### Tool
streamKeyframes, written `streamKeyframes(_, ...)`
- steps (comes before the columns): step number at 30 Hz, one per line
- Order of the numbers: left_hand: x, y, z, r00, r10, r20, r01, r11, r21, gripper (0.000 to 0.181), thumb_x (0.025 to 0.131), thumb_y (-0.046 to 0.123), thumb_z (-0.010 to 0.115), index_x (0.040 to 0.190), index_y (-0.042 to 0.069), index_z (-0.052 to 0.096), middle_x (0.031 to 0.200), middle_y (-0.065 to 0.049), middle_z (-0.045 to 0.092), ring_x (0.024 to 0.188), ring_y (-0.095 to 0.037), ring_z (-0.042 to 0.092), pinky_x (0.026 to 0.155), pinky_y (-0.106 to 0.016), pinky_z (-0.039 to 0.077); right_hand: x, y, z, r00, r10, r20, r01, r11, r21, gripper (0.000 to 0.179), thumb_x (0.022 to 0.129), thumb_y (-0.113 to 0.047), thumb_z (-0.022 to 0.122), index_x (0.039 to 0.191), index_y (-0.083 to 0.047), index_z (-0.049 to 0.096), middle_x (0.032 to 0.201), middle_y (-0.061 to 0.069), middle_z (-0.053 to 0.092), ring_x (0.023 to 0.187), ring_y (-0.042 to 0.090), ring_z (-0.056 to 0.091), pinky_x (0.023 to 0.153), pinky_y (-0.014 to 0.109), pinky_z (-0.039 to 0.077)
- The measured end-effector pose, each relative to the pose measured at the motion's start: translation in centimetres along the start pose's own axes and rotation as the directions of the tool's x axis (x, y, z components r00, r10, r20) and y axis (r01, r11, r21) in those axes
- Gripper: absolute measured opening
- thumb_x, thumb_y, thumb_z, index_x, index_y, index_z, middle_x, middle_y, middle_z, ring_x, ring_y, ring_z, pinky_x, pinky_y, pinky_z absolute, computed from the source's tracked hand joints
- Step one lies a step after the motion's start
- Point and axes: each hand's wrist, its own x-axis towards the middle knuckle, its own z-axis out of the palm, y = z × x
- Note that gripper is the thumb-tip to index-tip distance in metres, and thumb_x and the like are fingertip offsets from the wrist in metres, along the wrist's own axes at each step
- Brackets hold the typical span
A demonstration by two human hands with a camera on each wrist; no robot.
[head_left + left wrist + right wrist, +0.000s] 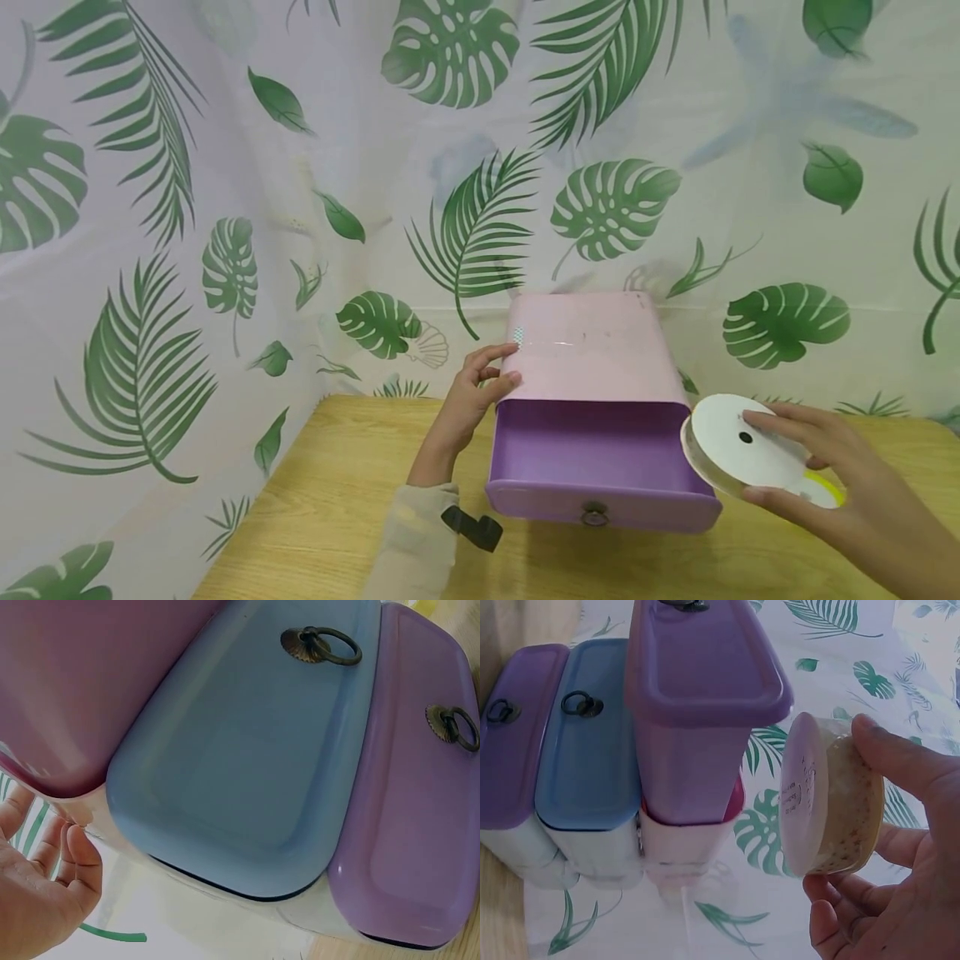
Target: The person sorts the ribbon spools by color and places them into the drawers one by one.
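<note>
A pink drawer cabinet [592,350] stands on the table, its purple top drawer [603,504] pulled out toward me and bare inside. My left hand [480,400] rests against the cabinet's upper left side, fingertips at the top edge. My right hand [840,467] holds a spool of ribbon [738,446] by its rim, thumb on one side and fingers on the other. White flat faces and a dark centre hole mark the spool in the head view. Its pale ribbon [847,814] with small orange marks shows in the right wrist view. The spool is tilted beside the drawer's right front corner.
Below the pulled-out drawer are a blue drawer [240,765] and a lower purple drawer [412,780], both closed, with metal ring pulls. A yellow-edged round thing [828,487] lies partly hidden behind the right hand. A leaf-printed cloth [465,208] hangs behind the wooden table [315,500].
</note>
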Motion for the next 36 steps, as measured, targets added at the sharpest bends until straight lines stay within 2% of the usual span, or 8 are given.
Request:
streamKeyframes(5,-0.1,0.0,-0.1,1.000,0.019,0.005,-0.019,1.000,0.021,0.053,0.089,0.033,0.064,0.138,0.018,0.053,0.146,-0.007,0.031,0.113,-0.023,0.036,0.084,-0.033,0.043,0.9,-1.2,1.1,0.999,-0.051,0.001,0.051,0.998,0.038,0.074,0.067,-0.008,0.086,0.134,-0.017,0.057,0.139,-0.023,0.038,0.115,-0.015,0.035,0.079,0.004,0.031)
streamKeyframes(7,-0.1,0.0,0.0,1.000,0.026,0.002,-0.026,0.999,0.032,0.053,0.089,0.033,0.064,0.138,0.018,0.053,0.147,-0.007,0.031,0.114,-0.023,0.036,0.084,-0.033,0.043,1.3,-1.6,1.6,0.997,-0.078,-0.003,0.078,0.996,0.038,0.074,0.066,-0.008,0.086,0.134,-0.018,0.058,0.138,-0.028,0.036,0.114,-0.014,0.036,0.079,0.005,0.032)
streamKeyframes(14,-0.1,0.1,0.2,0.999,0.036,-0.003,-0.036,0.998,0.044,0.052,0.089,0.032,0.063,0.138,0.018,0.053,0.147,-0.007,0.031,0.113,-0.022,0.038,0.082,-0.032,0.044,2.8,-2.8,3.2,0.994,-0.111,0.023,0.110,0.993,0.044,0.069,0.067,-0.013,0.086,0.131,-0.015,0.059,0.132,0.003,0.050,0.111,-0.013,0.036,0.079,0.008,0.035)
streamKeyframes(17,-0.1,0.0,0.1,0.999,0.032,-0.004,-0.032,0.999,0.040,0.051,0.089,0.032,0.062,0.138,0.018,0.053,0.148,-0.006,0.031,0.112,-0.021,0.038,0.082,-0.032,0.044,3.1,-3.2,4.1,0.993,-0.113,0.033,0.111,0.991,0.075,0.068,0.066,-0.014,0.087,0.129,-0.013,0.060,0.131,0.008,0.052,0.111,-0.013,0.035,0.078,0.009,0.035)
streamKeyframes(21,-0.1,-0.2,0.0,0.999,0.035,-0.002,-0.035,0.999,0.036,0.052,0.090,0.033,0.062,0.138,0.018,0.053,0.147,-0.006,0.031,0.110,-0.020,0.039,0.081,-0.031,0.044,3.4,-3.7,4.9,0.994,-0.082,0.069,0.076,0.994,0.082,0.066,0.069,-0.018,0.086,0.129,-0.015,0.060,0.133,0.009,0.052,0.112,-0.006,0.041,0.080,0.009,0.035)
streamKeyframes(27,-0.1,-0.1,0.0,0.999,0.051,-0.016,-0.050,0.997,0.051,0.051,0.090,0.032,0.063,0.138,0.018,0.054,0.146,-0.006,0.033,0.109,-0.020,0.039,0.080,-0.029,0.044,4.1,-4.5,5.7,0.992,-0.021,0.128,0.010,0.997,0.083,0.062,0.072,-0.028,0.084,0.129,-0.021,0.059,0.137,0.009,0.051,0.125,0.036,0.046,0.091,0.015,0.031)
streamKeyframes(30,-0.2,-0.1,0.0,0.998,0.053,-0.020,-0.052,0.997,0.051,0.050,0.090,0.030,0.063,0.138,0.018,0.054,0.147,-0.005,0.033,0.110,-0.020,0.039,0.082,-0.030,0.043,4.3,-4.9,6.0,0.990,-0.020,0.140,0.007,0.996,0.092,0.061,0.073,-0.029,0.083,0.129,-0.023,0.059,0.137,0.008,0.051,0.125,0.034,0.046,0.093,0.019,0.033)
streamKeyframes(36,-0.1,-0.3,0.0,0.999,0.050,-0.010,-0.049,0.998,0.040,0.048,0.091,0.026,0.061,0.138,0.017,0.053,0.147,-0.005,0.033,0.110,-0.019,0.038,0.082,-0.030,0.043,4.4,-5.3,6.5,0.987,-0.046,0.156,0.028,0.993,0.114,0.060,0.074,-0.030,0.083,0.128,-0.022,0.058,0.134,0.006,0.053,0.122,0.029,0.048,0.093,0.004,0.027)
